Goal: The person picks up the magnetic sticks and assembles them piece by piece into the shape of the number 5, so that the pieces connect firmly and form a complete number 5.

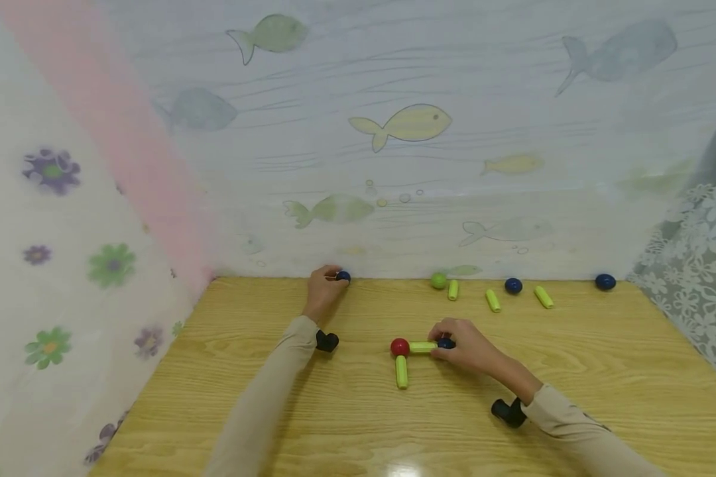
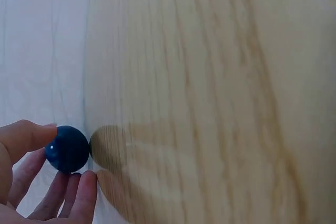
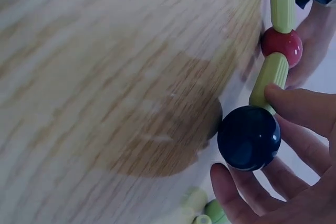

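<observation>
At the table's back edge my left hand (image 1: 323,291) pinches a dark blue ball (image 2: 67,149) between thumb and fingers. My right hand (image 1: 470,348) grips one end of a small joined piece near the middle of the table. Its thumb lies on a yellow-green rod (image 3: 271,80), and the fingers curl round a second dark blue ball (image 3: 249,138) at that rod's end. The rod's other end meets a red ball (image 1: 400,347). From this red ball another yellow-green rod (image 1: 402,372) points toward me, making an L shape.
Along the back of the wooden table (image 1: 227,384) lie a green ball (image 1: 438,281), several loose rods (image 1: 492,301) and two more blue balls (image 1: 514,285). A fish-print curtain (image 1: 394,199) hangs behind. Black wrist cameras (image 1: 508,413) stick out near both sleeves.
</observation>
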Tool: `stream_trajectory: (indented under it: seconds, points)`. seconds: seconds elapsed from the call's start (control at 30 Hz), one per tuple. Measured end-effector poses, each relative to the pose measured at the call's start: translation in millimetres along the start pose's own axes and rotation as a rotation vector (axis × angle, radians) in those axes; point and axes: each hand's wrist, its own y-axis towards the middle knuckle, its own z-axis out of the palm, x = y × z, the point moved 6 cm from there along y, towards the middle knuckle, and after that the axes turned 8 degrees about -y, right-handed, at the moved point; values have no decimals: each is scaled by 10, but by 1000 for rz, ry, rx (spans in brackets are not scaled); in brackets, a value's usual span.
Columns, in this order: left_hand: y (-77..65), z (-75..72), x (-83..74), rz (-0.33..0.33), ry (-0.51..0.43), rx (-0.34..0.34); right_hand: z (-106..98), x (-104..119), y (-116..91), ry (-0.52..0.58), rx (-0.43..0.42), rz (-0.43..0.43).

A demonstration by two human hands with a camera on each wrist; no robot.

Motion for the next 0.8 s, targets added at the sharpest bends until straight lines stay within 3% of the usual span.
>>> stream_trajectory:
  seconds: [0.17,0.37,0.53,0.8]
  points:
    - [-3,35,-29,39,13,-36,10,95,8,-74,-6,-38]
    - [-27,42,-66,64,23,-70,30,286,35,-249,-11,-199]
    - [-75,34,-81,58,3,-60,57,353,11,-411,-48,-292]
    - [-214,0,-51,27,13,-4,68,384,-13,-471,-79,-349]
